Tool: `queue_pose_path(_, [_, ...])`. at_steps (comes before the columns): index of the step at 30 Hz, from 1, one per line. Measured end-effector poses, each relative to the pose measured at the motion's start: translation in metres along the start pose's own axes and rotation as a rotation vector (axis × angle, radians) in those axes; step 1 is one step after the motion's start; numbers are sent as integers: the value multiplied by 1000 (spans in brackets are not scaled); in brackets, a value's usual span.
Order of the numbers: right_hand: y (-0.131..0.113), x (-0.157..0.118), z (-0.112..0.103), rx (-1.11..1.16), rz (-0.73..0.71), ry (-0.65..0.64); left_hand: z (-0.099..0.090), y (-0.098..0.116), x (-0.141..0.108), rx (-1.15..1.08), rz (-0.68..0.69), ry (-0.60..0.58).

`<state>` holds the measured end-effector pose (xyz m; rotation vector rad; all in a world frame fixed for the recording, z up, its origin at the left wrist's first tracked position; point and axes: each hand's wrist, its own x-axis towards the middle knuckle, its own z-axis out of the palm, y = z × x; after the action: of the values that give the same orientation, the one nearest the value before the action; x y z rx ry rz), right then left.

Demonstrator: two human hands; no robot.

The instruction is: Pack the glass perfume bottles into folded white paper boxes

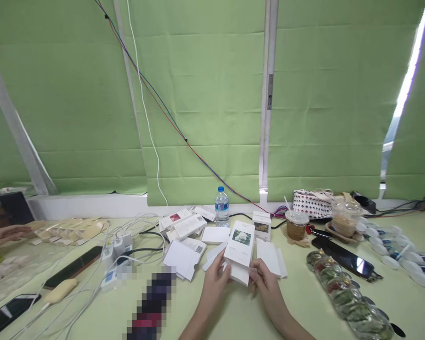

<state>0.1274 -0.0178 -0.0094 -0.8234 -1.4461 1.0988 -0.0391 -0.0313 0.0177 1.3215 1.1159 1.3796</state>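
A white cardboard box [238, 245] with a picture of white flowers on its front is held up off the table, tilted toward me. My left hand [215, 275] is closed around its lower left side, thumb at the front. At the lower right corner, the fingers of my right hand [265, 278] pinch the box's lower end, where a white flap or inner part [236, 273] sticks out. Just behind stands another small box [261, 225] with a brownish picture, and flat white cartons [267, 257] lie to its right.
A pile of white boxes [187, 225] and a water bottle [221, 208] stand behind. A power strip [109, 278] with cables lies left. To the right are a drink cup [296, 225], a phone [343, 257] and packs of small domed containers [350, 297]. Another person's hand [9, 235] shows far left.
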Motion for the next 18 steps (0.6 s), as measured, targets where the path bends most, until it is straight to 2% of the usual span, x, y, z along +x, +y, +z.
queue_pose_path(2, [1, 1, -1, -5, 0, 11, -4, -2, 4, 32, 0, 4])
queue_pose_path(7, [1, 4, -4, -62, -54, -33, -8, -8, 8, 186, 107, 33])
queue_pose_path(11, [1, 4, -4, -48, -77, -37, -11, -10, 10, 233, 133, -9])
queue_pose_path(16, [2, 5, -6, 25, -41, 101, -12, -7, 5, 481, 239, 0])
queue_pose_path(18, [5, 8, -10, 64, -16, 179, -10, -7, 0, 597, 312, -49])
